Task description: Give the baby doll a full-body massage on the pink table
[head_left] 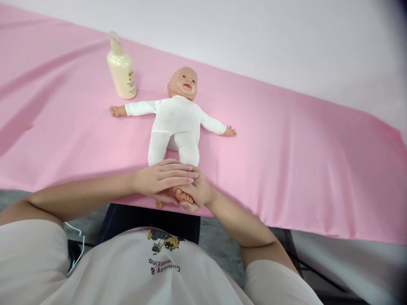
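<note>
A baby doll (178,116) in a white cloth suit lies on its back, arms spread and feet towards me. My right hand (202,188) is wrapped round the doll's foot on the right, whose toes (184,196) show between the fingers and thumb. Across the lower legs lies my left hand (165,176), its fingers stretched out flat and their tips over the back of my right hand. The doll's other foot (160,204) shows only in part beneath my left hand. Both of the doll's ankles are hidden by my hands.
A cream pump bottle (122,74) stands upright beyond the doll's outstretched arm on the left. Pink cloth (270,169) covers the table, its front edge just below my hands. Behind it is a white surface (254,38). A white cable (79,241) hangs by my left side.
</note>
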{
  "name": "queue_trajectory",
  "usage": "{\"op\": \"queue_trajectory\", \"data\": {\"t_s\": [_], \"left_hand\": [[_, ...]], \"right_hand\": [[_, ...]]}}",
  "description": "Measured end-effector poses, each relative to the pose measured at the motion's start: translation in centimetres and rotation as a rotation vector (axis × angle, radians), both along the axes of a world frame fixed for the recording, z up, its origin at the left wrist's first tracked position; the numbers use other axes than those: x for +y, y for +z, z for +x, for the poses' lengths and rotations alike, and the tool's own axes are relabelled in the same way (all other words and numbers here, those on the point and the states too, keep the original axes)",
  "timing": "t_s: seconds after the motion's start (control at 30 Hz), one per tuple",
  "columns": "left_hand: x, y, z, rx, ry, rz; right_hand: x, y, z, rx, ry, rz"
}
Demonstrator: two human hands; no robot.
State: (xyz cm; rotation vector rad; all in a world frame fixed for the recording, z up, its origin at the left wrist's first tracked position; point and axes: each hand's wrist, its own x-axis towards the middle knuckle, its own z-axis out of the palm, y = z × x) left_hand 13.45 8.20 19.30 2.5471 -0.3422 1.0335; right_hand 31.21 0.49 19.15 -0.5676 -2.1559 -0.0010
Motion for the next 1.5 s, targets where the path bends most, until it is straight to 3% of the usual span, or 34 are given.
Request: {"op": "queue_trajectory", "data": {"t_s": [0.2, 0.37, 0.6, 0.8, 0.97, 1.03, 1.3, 1.4, 1.5], "left_hand": [[-0.1, -0.7, 0.0, 0.012, 0.018, 0.051], [0.1, -0.9, -0.1, 0.004, 0.025, 0.073], [0.3, -1.1, -0.1, 0.041, 0.033, 0.079], [0.6, -1.2, 0.1, 0.058, 0.027, -0.041], [1.7, -1.0, 0.0, 0.076, -0.035, -0.132], [2.5, -1.1, -0.1, 0.056, 0.034, -0.187], [7.0, -2.6, 0.2, 0.017, 0.564, -0.531], [9.6, -2.9, 1.0, -0.004, 0.664, -0.591], [13.2, -1.7, 3.1, -0.068, 0.690, -0.593]], "right_hand": [[-0.4, -0.8, 0.0, -0.114, 0.021, 0.036], [-0.5, -1.3, 0.1, -0.239, 0.033, -0.032], [-0.1, -2.2, -0.7, -0.264, 0.203, -0.291], [0.2, -0.9, -0.4, -0.095, 0.129, -0.408], [0.6, 0.0, -0.4, -0.141, 0.156, -0.511], [0.7, 0.2, -0.4, -0.165, 0.159, -0.541], [1.0, 0.0, -1.0, -0.268, 0.132, -0.484], [1.2, -0.2, -1.0, -0.268, 0.127, -0.501], [1.2, 0.1, -0.8, -0.192, 0.200, -0.623]]}}
